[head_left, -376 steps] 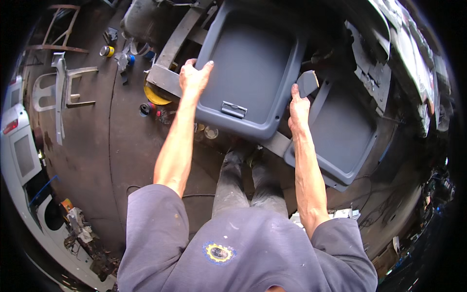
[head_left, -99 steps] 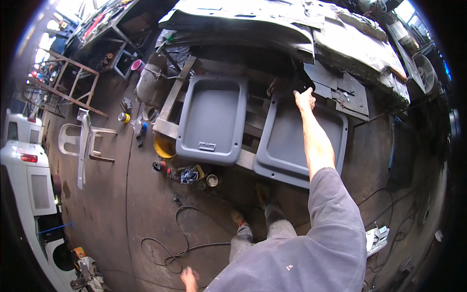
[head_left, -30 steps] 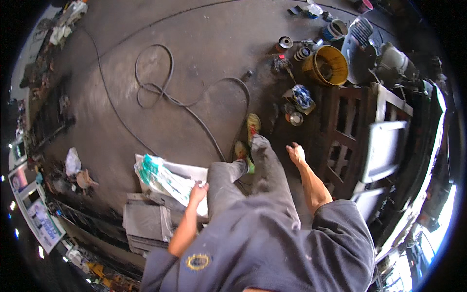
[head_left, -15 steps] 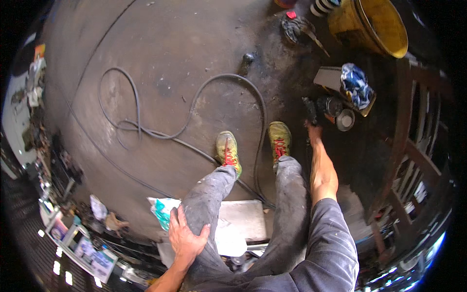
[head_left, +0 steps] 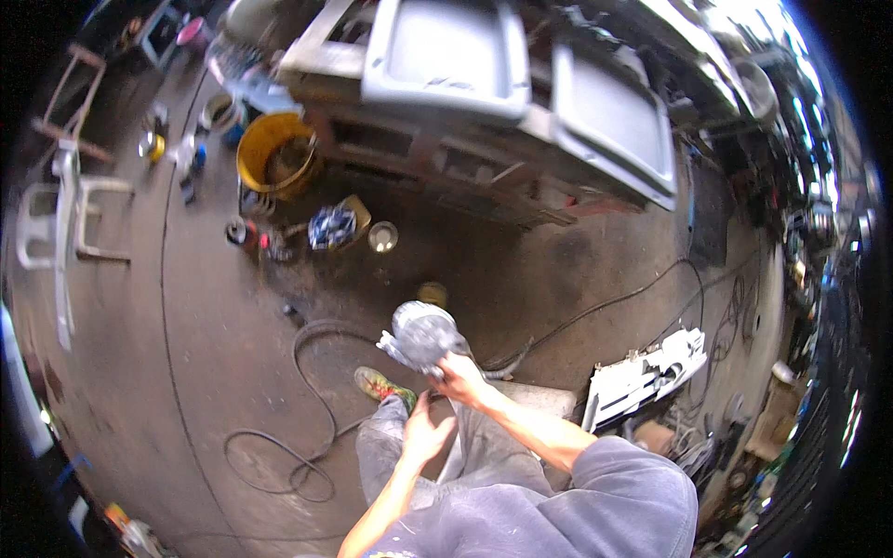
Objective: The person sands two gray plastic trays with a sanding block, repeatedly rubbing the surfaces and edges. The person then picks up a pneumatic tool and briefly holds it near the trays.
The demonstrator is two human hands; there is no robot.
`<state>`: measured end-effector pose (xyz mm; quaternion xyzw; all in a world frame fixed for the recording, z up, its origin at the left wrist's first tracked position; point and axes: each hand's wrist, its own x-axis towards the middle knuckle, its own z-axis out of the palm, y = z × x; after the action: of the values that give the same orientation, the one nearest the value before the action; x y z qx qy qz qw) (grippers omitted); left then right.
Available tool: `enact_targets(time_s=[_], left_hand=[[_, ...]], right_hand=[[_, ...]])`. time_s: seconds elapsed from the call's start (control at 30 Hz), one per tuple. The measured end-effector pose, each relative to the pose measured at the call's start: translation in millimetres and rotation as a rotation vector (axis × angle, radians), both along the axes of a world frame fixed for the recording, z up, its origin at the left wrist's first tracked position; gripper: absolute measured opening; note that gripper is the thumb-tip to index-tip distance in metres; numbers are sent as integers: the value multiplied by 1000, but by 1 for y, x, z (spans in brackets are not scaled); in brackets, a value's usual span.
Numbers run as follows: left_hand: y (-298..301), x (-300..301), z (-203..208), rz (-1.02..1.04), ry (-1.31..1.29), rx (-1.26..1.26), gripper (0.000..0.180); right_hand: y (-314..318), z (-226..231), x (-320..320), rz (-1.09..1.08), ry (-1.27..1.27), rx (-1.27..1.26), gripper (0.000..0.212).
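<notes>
In front of my knees, my right hand (head_left: 456, 378) is closed around the near end of a grey round-headed power tool (head_left: 423, 333), raised off the floor. Motion blur hides the tool's details, so I cannot tell its exact kind. My left hand (head_left: 429, 434) is just below, over my leg, thumb and fingers apart, with no object visible in it. Its fingertips come close to my right hand. A dark hose (head_left: 327, 409) loops over the floor to the left and passes behind the tool.
Two pale tray-like panels (head_left: 451, 51) rest on a rack ahead. A yellow bucket (head_left: 276, 156), a blue-and-white crumpled bag (head_left: 332, 227) and a round lid (head_left: 382, 236) stand ahead left. At right lies a white slotted part (head_left: 642, 377); a white plastic chair (head_left: 67, 223) is far left.
My right hand has come up from the floor and now holds the tool. My left hand has moved from my knee toward the right hand. The view has turned right.
</notes>
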<state>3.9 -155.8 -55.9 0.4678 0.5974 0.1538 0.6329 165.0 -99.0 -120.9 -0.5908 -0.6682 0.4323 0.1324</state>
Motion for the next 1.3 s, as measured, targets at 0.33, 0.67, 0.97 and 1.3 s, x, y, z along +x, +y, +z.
enact_targets(time_s=[0.33, 0.67, 0.97, 1.3], left_hand=[[90, 190, 127, -214, -599, -458, 65], [130, 313, 137, -588, -477, -869, 52], [219, 321, 152, -687, -100, -203, 72], [283, 349, 170, -367, -413, -148, 70]], right_hand=[[-1, 188, 146, -920, 220, 418, 46], [10, 205, 264, -1140, 722, 64, 61], [22, 203, 313, -1430, 235, 437, 57], [64, 235, 299, -1167, 137, 364, 56]])
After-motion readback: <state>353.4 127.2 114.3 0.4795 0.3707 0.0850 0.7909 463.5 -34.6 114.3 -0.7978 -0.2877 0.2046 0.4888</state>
